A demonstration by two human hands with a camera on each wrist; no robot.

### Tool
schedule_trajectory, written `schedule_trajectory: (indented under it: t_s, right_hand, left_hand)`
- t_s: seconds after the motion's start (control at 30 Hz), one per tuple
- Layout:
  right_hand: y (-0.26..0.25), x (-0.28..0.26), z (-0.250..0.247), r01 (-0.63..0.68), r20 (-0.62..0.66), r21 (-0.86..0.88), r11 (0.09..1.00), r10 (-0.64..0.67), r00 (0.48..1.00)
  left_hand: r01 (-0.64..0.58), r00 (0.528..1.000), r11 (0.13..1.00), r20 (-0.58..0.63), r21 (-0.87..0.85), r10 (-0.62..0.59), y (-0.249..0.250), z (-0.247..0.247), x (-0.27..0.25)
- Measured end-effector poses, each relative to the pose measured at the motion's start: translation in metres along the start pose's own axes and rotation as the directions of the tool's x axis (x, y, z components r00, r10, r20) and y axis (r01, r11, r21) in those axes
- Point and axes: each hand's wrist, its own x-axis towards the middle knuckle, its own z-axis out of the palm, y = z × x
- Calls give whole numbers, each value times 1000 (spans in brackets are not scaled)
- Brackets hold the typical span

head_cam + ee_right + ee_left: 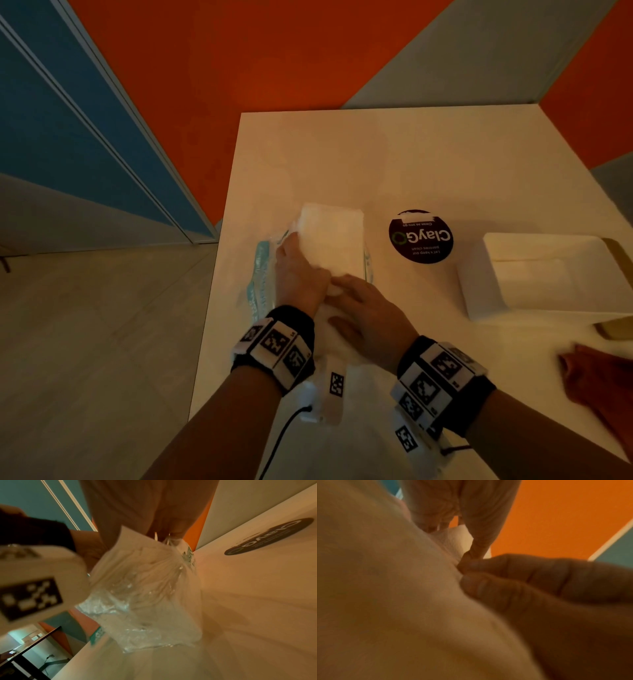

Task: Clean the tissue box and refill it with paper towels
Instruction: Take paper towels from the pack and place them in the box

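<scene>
Both hands work a stack of paper towels (334, 240) on the desk (411, 164): the left hand (296, 274) grips its side, the right hand (366, 308) pinches the clear wrapper (137, 608) (teal-printed). The tissue box (548, 277) sits well right of the right hand.

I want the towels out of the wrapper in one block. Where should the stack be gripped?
Probably by its long sides near the bare far end, coming from above: the paper towel stack lies flat there, while the plastic wrapper still bunches round its near end under both hands.
</scene>
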Motion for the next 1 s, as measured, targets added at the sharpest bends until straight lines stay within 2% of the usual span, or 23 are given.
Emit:
schedule_trajectory:
  t_s: [0.07,0.17,0.3,0.4,0.5,0.57,0.6,0.63,0.67,0.7,0.77,0.8,0.93,1.0]
  right_hand:
    - [0,0,0,-1,2,-8,1000,1,1000]
    - [-2,1,-1,-15,18,-11,1000,15,1000]
    - [-2,1,0,-32,42,-12,999,32,999]
    - [-2,0,0,-42,61,-5,999,42,997]
    - [0,-2,0,-39,78,-27,999,41,996]
    - [0,-2,-1,-67,44,52,996,65,997]
    - [-1,-2,-4,-122,37,157,980,118,992]
    - [-3,-1,-9,-203,42,302,931,200,979]
    - [-5,1,-15,-277,42,456,846,291,956]
    - [-5,4,-21,-306,-15,585,751,387,922]
    - [-6,10,-36,-305,-125,725,618,553,824]
    - [-8,13,-43,-320,-106,760,566,593,798]
    - [-22,30,-61,-370,172,877,305,521,836]
    - [-30,33,-63,-384,207,889,251,528,824]
  left_hand:
    - [13,1000,1000,-2,-8,-13,0,-2,4]
    - [-46,999,998,-23,52,47,0,-2,2]
    - [-121,992,961,-14,248,129,-2,0,-4]
    - [-109,994,991,-16,72,110,-2,-1,-3]
    - [-102,992,993,67,-58,106,-5,-4,-1]
    - [-92,986,994,134,-67,100,-4,-9,1]
    - [-76,983,993,162,-96,90,-3,-13,2]
    - [-60,980,988,181,-145,87,-2,-17,2]
    - [-45,979,978,188,-206,85,-1,-22,3]
    - [-26,979,960,187,-278,81,0,-27,3]
    - [24,978,899,197,-437,70,-1,-37,5]
    - [46,974,859,214,-511,75,-2,-41,5]
    - [99,955,705,267,-702,132,4,-48,2]
    - [113,958,646,255,-755,131,7,-50,0]
